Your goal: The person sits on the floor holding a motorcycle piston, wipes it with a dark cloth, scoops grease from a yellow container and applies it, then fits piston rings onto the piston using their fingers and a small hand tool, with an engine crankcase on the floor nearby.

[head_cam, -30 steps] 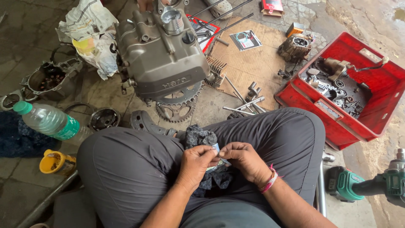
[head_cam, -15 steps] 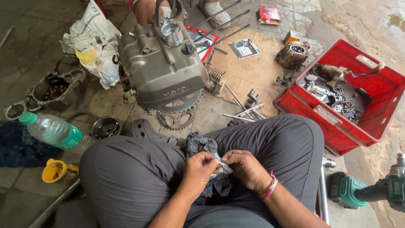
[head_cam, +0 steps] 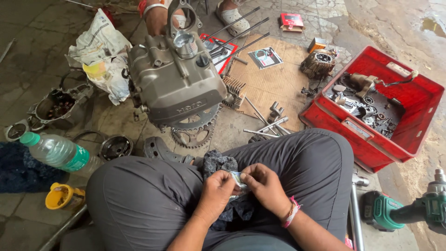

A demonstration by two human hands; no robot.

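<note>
I sit cross-legged in grey trousers. My left hand (head_cam: 217, 191) and my right hand (head_cam: 266, 188) meet over my lap, both pinching a small shiny packet (head_cam: 238, 179) between the fingertips. Under the hands a dark blue-grey rag (head_cam: 218, 163) lies between my knees. Just beyond my knees stands a grey engine case (head_cam: 174, 86) with a piston (head_cam: 186, 42) at its top and a toothed sprocket (head_cam: 197, 126) below.
A red crate (head_cam: 409, 139) of metal parts is at the right, and a green power tool (head_cam: 399, 213) lies at the lower right. A water bottle (head_cam: 58, 152) and yellow cup (head_cam: 59, 196) are at the left. Another person's sandalled feet (head_cam: 232, 16) are beyond the engine. Rods and bolts (head_cam: 267, 123) lie on cardboard.
My fingers have kept working at the small packet over the rag. The view has shifted slightly; nothing on the ground has moved.
</note>
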